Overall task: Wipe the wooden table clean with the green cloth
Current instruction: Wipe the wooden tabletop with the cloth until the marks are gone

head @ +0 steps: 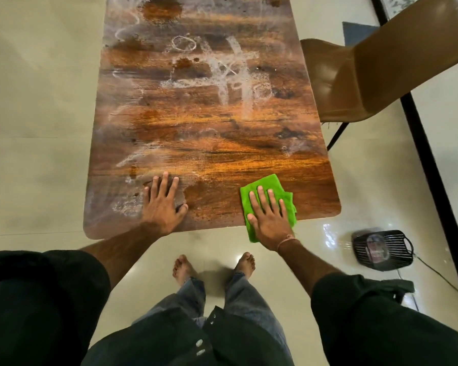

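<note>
Cloth [269,186] lies flat at the table's [249,143] near right edge, partly overhanging it, pressed down by the right hand [269,216] with fingers straight and spread. Left hand [163,200] rests open and flat on the near left wood, bracing. Wiping looks barely begun: white marks [230,75] cover the middle and far end. Next, the cloth probably needs pushing away across those smears, with steady pressure.

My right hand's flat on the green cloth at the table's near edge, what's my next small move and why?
Probably push the cloth forward and leftward under your right hand: it sits at the near right corner, while white marks cover the middle and left of the table. Left hand lies flat on it.
</note>
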